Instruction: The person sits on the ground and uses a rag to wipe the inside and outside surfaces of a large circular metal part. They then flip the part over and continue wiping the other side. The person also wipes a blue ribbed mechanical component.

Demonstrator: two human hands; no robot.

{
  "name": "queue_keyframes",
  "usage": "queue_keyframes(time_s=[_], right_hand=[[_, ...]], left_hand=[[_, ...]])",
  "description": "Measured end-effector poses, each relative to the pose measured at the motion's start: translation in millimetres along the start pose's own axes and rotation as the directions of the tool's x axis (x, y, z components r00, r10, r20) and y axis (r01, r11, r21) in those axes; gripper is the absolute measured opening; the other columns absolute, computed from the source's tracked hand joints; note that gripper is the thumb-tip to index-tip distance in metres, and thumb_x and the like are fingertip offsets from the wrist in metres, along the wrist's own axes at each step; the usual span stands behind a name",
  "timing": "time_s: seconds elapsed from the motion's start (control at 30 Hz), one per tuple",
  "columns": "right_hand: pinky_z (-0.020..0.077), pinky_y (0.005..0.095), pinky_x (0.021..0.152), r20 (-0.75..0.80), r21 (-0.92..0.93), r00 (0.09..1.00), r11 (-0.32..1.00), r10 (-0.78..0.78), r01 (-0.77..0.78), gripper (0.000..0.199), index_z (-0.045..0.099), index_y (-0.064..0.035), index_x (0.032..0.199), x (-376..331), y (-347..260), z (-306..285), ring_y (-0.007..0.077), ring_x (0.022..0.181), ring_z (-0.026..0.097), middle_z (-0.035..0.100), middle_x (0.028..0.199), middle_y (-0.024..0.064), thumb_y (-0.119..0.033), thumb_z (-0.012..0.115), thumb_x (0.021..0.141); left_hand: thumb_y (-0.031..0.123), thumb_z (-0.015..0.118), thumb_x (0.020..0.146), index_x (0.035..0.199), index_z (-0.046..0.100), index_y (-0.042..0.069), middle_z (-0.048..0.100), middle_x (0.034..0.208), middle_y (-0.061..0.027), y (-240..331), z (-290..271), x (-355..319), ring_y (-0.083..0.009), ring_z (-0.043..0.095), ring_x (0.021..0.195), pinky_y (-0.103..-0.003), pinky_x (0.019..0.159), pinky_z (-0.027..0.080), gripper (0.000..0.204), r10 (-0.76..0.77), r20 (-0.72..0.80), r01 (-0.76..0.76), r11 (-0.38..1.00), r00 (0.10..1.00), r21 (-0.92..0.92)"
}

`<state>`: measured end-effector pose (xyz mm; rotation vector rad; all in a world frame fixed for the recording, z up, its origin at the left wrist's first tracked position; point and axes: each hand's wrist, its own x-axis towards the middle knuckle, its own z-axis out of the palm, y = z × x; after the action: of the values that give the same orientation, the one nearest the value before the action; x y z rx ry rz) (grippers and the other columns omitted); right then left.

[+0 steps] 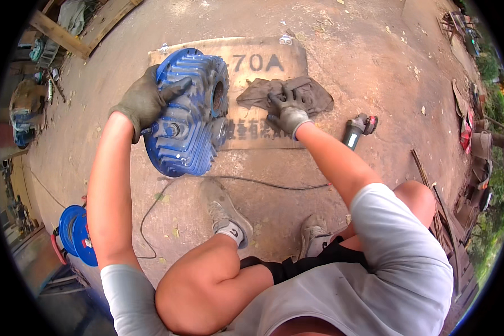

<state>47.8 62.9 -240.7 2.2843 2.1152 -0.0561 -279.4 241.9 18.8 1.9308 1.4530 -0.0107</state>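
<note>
A blue finned metal housing (187,126) stands tilted on its edge, with a round bore facing right. My left hand (145,98), in a dark work glove, is closed around its upper left rim, the thumb or a finger lying across the fins. A crumpled dark rag (313,95) lies on a flat brown printed board (257,47) to the right of the housing. Over the rag's near edge is my right hand (288,111), also gloved, its fingers spread apart and overlapping the cloth. Whether the fingertips press into the cloth, I cannot tell.
An angle grinder (354,131) lies on the concrete floor right of the board. A dark cable (263,182) runs across the floor before my shoes. At the lower left stands a blue cable reel (75,235). Thin rods (431,196) lie at the right, and wooden beams (61,33) stand far left.
</note>
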Motion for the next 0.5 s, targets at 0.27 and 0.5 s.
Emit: queue_keyframes(time_s=[0.27,0.5], right_hand=[[0.0572,0.0485,0.102,0.320,0.538,0.904,0.731,0.284,-0.420,0.051,0.061,-0.0094,0.149,24,11,-29,0.0405,0.115,0.072,0.074,0.124,0.0211,-0.020,0.067,0.099],[0.0538,0.0499,0.110,0.433,0.365,0.893,-0.881,-0.124,-0.299,0.049,0.058,0.0024,0.146,-3,10,-50,0.0359,0.123,0.069,0.070,0.138,0.0210,-0.027,0.054,0.107]], left_hand=[[0.058,0.079,0.095,0.153,0.049,-0.005,0.068,0.141,-0.0279,36,9,-7,-0.0373,0.070,0.128,-0.047,0.108,0.057,0.091,-0.016,0.000,0.015,0.992,1.000,0.127],[0.058,0.079,0.093,0.153,0.050,-0.005,0.069,0.138,-0.0310,53,20,-5,-0.0416,0.069,0.129,-0.046,0.110,0.053,0.092,0.022,-0.042,-0.009,0.958,0.999,0.286]])
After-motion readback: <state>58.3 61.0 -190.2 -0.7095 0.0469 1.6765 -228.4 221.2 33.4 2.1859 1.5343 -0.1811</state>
